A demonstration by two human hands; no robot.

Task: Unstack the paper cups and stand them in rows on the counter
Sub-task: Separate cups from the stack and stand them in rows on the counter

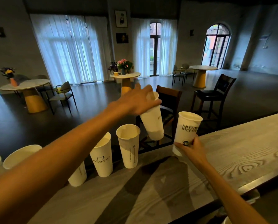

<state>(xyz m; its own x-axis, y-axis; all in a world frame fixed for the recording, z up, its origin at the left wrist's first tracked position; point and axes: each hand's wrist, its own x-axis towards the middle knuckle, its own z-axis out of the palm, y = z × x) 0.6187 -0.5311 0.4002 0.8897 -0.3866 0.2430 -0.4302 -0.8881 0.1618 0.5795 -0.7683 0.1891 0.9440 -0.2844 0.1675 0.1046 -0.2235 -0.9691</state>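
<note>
Wood-grain counter (232,152), right hand (191,149) around "ANYTIME" cup (186,130)

Paper cups white: one in left hand (135,102) plain white (152,123); one in right hand (192,147) white with black lettering, small dark round emblem (187,126). Standing cup (102,159) white, black line drawing. Next cup (129,147) white, thin dark vertical print. Surface (232,159) pale grey, swirling wood grain. Bar chairs (213,92) dark brown, black seats.
</note>
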